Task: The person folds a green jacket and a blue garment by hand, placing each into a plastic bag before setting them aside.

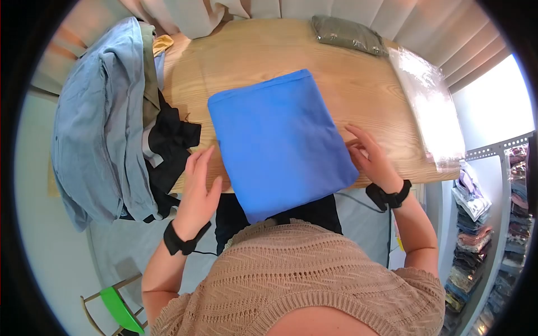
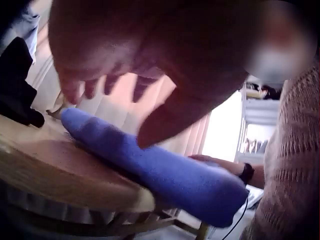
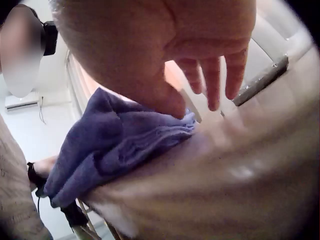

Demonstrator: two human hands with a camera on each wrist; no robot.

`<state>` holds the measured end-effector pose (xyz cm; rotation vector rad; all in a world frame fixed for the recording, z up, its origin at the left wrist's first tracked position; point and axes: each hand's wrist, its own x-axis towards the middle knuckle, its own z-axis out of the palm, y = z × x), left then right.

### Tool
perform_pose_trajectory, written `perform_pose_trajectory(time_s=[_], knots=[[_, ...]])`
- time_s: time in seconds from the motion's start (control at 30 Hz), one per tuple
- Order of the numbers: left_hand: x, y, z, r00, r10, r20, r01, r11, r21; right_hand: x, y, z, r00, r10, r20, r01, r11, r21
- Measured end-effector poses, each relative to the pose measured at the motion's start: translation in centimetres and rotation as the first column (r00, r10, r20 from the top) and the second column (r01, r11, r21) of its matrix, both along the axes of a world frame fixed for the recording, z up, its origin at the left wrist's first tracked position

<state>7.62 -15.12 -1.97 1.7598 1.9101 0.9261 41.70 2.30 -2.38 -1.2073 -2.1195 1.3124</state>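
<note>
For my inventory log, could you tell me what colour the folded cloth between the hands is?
The cloth is plain bright blue, clearest in the head view.

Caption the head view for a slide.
Both hands, left hand and right hand, flank a folded blue cloth on the round wooden table.

Bright blue folded cloth (image 1: 280, 143), plain, on a light wood-grain table (image 1: 358, 84). At 9 o'clock, a pale blue denim garment (image 1: 95, 123) with a black garment (image 1: 171, 145) beside it. At 1 o'clock, an olive-green packet (image 1: 348, 35). Beige open-knit top (image 1: 314, 274).
</note>
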Motion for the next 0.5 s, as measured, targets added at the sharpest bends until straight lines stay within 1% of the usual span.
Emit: perform_pose_trajectory(time_s=[0.03, 0.07, 0.1, 0.17, 0.2, 0.23, 0.27, 0.3, 0.33, 0.37, 0.4, 0.43, 0.47, 0.5], knots=[[0.1, -0.4, 0.7, 1.0, -0.002, 0.001, 0.002, 1.0, -0.01, 0.5, -0.4, -0.4, 0.997, 0.062, 0.046, -0.076, 0.905, 0.418], [0.3, -0.7, 1.4, 0.98, -0.149, -0.133, 0.146, 0.989, -0.03, 0.9, -1.0, -0.1, 0.99, 0.092, 0.105, -0.133, 0.856, 0.499], [0.5, -0.9, 1.6, 0.921, -0.291, -0.258, 0.283, 0.957, -0.067, 0.9, -1.7, -0.4, 0.99, 0.095, 0.106, -0.135, 0.859, 0.493], [0.8, -1.0, 0.2, 0.935, -0.256, -0.246, 0.246, 0.967, -0.07, 0.8, -2.9, -1.4, 0.99, 0.098, 0.099, -0.135, 0.849, 0.511], [1.3, -0.6, -0.8, 0.885, -0.277, -0.374, 0.277, 0.959, -0.055, 1.1, -2.9, -2.3, 0.982, 0.072, 0.177, -0.157, 0.828, 0.538], [1.5, -0.2, -1.6, 0.818, -0.292, -0.496, 0.312, 0.949, -0.045, 1.2, -2.9, -2.9, 0.982, 0.071, 0.177, -0.157, 0.83, 0.535], [1.5, 0.2, -2.3, 0.817, -0.296, -0.496, 0.314, 0.948, -0.048, 1.2, -2.9, -3.4, 0.964, 0.065, 0.259, -0.214, 0.769, 0.603], [1.5, 0.7, -2.9, 0.809, -0.268, -0.523, 0.314, 0.949, -0.002, 1.3, -3.0, -3.6, 0.94, 0.049, 0.338, -0.274, 0.699, 0.661], [1.5, 1.1, -3.3, 0.8, -0.24, -0.55, 0.316, 0.948, 0.045, 1.4, -3.2, -3.7, 0.941, 0.044, 0.336, -0.269, 0.7, 0.662], [1.4, 1.3, -3.6, 0.798, -0.243, -0.552, 0.322, 0.946, 0.048, 1.5, -3.3, -3.6, 0.941, 0.019, 0.338, -0.249, 0.716, 0.652], [1.2, 1.6, -3.6, 0.867, -0.268, -0.421, 0.339, 0.935, 0.103, 1.5, -3.3, -3.5, 0.94, -0.007, 0.34, -0.228, 0.73, 0.644], [0.9, 1.8, -3.6, 0.913, -0.295, -0.28, 0.347, 0.924, 0.158, 1.4, -3.4, -3.3, 0.941, -0.014, 0.339, -0.222, 0.728, 0.648], [0.6, 1.9, -3.3, 0.912, -0.298, -0.283, 0.352, 0.922, 0.162, 1.3, -3.4, -2.9, 0.964, -0.039, 0.265, -0.136, 0.782, 0.608], [0.4, 2.0, -2.5, 0.93, -0.277, -0.24, 0.324, 0.928, 0.185, 1.2, -3.4, -2.7, 0.979, -0.066, 0.191, -0.053, 0.828, 0.558]])
